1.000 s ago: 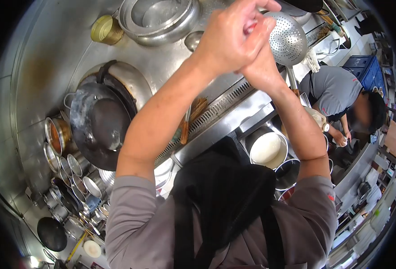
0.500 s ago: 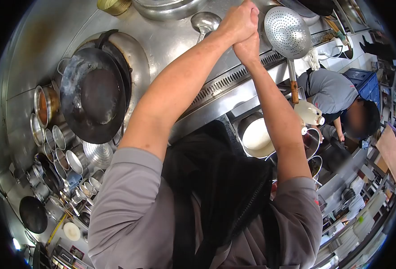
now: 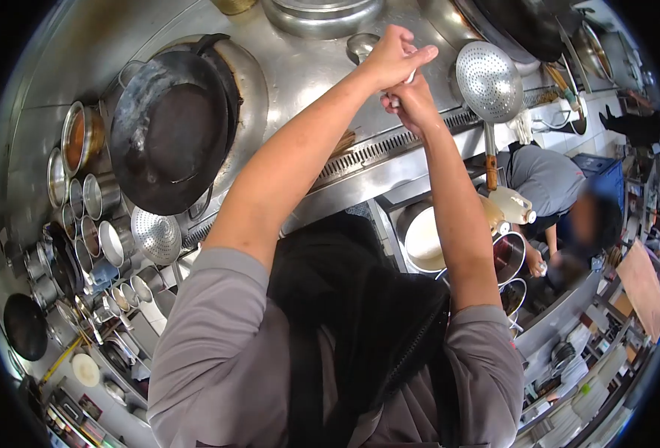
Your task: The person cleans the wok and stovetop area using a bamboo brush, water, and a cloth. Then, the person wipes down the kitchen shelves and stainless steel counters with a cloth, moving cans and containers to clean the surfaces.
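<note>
My left hand [image 3: 394, 58] and my right hand [image 3: 413, 103] are close together over the steel cooktop. On the left hand the thumb points right and the other fingers are curled. My right hand is closed just below it, with bits of a small white thing [image 3: 395, 101] showing between its fingers; what it is I cannot make out. Behind the left hand lies a steel ladle [image 3: 361, 46], its handle partly hidden by my arm. Right of my hands, a perforated strainer [image 3: 488, 81] with a wooden handle rests across the cooktop edge.
A dark wok [image 3: 164, 142] stands over the left burner. Beside it are several steel pots [image 3: 83, 138] and a second strainer [image 3: 156, 235]. At front right stand a pot of pale contents [image 3: 425, 243] and plastic jugs [image 3: 511, 204]. A co-worker [image 3: 545, 179] bends at the right.
My clasped hands have shifted apart a little and moved down in view; the left thumb now points out and white shows between them. The view has shifted. The co-worker's hands have moved.
</note>
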Demonstrator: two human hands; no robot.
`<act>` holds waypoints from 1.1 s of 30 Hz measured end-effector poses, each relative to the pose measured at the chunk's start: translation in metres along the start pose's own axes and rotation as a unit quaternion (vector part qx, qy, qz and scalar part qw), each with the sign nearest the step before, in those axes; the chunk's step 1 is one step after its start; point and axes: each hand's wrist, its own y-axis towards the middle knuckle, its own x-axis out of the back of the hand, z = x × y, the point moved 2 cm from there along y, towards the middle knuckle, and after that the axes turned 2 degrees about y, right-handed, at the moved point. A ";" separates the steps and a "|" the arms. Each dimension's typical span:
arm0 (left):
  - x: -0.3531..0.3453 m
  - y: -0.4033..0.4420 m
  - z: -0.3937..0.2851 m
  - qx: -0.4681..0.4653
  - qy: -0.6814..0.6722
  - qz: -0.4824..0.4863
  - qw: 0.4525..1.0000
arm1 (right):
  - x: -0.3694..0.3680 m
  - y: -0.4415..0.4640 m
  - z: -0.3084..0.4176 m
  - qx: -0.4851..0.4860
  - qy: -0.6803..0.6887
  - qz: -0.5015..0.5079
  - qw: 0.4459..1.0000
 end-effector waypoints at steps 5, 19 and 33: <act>0.075 -0.061 -0.016 0.104 -0.205 0.128 0.965 | -0.035 -0.033 0.021 -0.048 0.065 0.122 0.989; 0.182 -0.260 0.003 0.118 -0.314 -0.020 0.942 | -0.174 -0.125 -0.025 0.186 0.017 0.023 0.982; 0.201 -0.460 -0.006 -0.068 -0.638 0.043 0.766 | -0.299 -0.323 0.040 0.322 -0.344 0.138 0.871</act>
